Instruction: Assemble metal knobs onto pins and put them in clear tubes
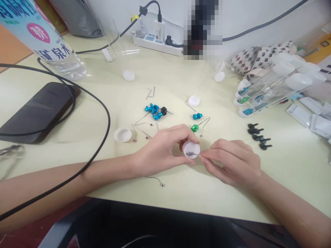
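Both hands meet just above the tabletop [181, 196]. Left hand [162, 151] has its grip grasping the white cap [192, 147], mouth up, likely to keep its tiny metal bits [190, 153] in. Right hand [232, 162] pinches at the cap's rim; whether that grip holds anything cannot be told.

Bottle [38, 38] is running off top-left edge; blurred patch [203, 29] is hiding sth by wall; specks [190, 153] in cap [185, 147] are showing too small to ID.
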Motion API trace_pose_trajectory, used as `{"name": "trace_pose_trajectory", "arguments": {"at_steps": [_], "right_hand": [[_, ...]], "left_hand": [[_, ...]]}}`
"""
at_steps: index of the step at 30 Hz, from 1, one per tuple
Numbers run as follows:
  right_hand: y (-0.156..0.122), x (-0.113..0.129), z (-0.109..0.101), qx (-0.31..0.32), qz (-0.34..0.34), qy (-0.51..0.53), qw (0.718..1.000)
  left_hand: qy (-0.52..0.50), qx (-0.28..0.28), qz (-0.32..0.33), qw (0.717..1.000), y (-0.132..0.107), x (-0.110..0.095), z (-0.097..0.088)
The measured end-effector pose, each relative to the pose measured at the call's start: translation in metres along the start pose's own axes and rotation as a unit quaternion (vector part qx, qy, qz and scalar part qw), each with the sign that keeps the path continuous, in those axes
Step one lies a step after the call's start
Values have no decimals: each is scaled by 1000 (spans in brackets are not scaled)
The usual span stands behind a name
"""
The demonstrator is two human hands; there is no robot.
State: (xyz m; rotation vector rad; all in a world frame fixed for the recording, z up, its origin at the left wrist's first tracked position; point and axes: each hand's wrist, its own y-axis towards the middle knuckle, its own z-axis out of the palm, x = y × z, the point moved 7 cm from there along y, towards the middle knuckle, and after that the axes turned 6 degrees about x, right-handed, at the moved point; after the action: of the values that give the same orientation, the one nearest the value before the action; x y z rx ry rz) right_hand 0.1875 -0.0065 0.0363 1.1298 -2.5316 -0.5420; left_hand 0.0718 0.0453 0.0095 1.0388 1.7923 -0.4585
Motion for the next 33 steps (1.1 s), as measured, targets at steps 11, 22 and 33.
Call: {"name": "trace_pose_trajectory", "arguments": {"at_steps": [11, 22, 33], "right_hand": [[-2, 2, -3, -19, -9, -7, 1000], [-4, -2, 5, 12, -6, 5, 1000], [-3, -2, 8, 13, -31, -50, 998]], "left_hand": [[3, -1, -17, 1000, 0, 3, 1], [2, -2, -14, 1000, 1, 3, 1], [23, -36, -22, 999, 1, 3, -8]]}}
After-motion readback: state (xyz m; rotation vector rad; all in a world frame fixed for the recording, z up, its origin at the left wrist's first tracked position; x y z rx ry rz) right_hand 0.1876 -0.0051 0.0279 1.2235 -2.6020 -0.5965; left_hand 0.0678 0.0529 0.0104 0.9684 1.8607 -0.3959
